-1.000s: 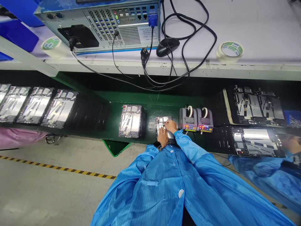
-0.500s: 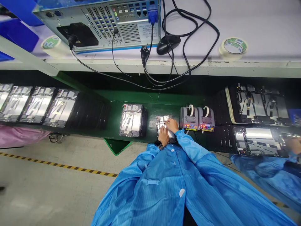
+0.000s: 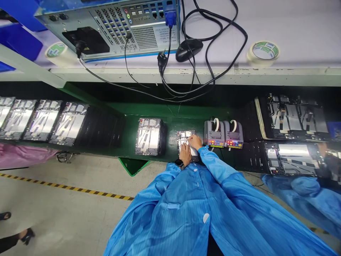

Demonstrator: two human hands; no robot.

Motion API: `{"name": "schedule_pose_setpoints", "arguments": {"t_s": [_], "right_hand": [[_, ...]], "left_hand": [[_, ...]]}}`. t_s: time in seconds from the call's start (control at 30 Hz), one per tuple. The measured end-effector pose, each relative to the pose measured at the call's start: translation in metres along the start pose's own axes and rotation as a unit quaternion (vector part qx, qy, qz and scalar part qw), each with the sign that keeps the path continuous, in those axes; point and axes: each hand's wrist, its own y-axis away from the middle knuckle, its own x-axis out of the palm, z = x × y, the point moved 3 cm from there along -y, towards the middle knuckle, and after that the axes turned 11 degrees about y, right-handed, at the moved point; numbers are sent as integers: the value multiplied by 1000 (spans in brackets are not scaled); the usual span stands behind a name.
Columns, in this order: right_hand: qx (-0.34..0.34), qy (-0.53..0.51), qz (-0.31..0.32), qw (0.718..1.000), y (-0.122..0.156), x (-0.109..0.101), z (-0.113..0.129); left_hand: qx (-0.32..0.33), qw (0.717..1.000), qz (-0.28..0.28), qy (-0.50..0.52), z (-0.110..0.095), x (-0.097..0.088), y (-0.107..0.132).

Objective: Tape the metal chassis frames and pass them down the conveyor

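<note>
1. Our left hand [image 3: 185,154], with a smartwatch [image 3: 179,164] on its wrist, lies on the lower part of a metal tablet frame [image 3: 183,140]. Its fingers are close together and point up the frame, but we cannot tell whether they grip anything.
2. Our right hand [image 3: 195,142] rests on the frame's right side, just beside the left hand. Its fingers curl inward, and we cannot tell whether they pinch something small.
3. The frame lies flat on a green workbench [image 3: 170,122], just left of two tape dispensers [image 3: 214,134].
4. A stack of frames [image 3: 149,137] sits to its left, with more frames [image 3: 69,122] in a row beyond.
5. On the shelf above are a computer [image 3: 133,30], a mouse [image 3: 188,49] and a tape roll [image 3: 263,51].
6. To our right, a co-worker's blue sleeve [image 3: 293,186] reaches toward another frame [image 3: 293,160].
</note>
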Motion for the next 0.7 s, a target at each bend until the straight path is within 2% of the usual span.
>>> {"name": "schedule_pose_setpoints", "arguments": {"t_s": [0.43, 0.6, 0.7], "right_hand": [[14, 40, 43, 998, -4, -7, 8], [22, 91, 58, 994, -5, -17, 6], [9, 99, 55, 994, -2, -22, 14]], "left_hand": [[4, 1000, -3, -15, 3, 5, -1], [9, 999, -15, -34, 2, 5, 0], [14, 999, -11, -48, 0, 2, 1]]}}
